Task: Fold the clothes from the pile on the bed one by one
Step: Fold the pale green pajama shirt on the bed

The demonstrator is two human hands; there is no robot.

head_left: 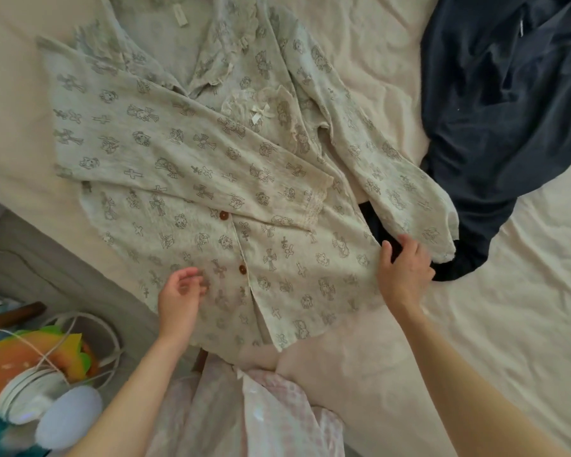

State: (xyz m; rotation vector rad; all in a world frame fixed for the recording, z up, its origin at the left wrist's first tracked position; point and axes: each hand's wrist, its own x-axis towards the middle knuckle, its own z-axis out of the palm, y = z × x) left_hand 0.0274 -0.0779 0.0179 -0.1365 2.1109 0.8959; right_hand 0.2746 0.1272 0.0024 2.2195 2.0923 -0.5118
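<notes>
Our left hand hovers with loosely curled fingers, holding nothing, over the hem of a pale cream button-front pyjama shirt printed with small crosses. Our right hand grips its right side edge. The shirt lies spread on the cream bedsheet, beside a crumpled dark navy garment.

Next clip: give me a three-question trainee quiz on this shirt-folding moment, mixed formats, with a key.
1. True or false: one sleeve of the printed shirt is already folded across its front.
2. Which hand touches the shirt's side edge by the dark garment? A) left hand B) right hand
3. Fill in: the shirt's visible buttons are ____ in colour.

Key: 1 true; 2 B; 3 brown
</notes>
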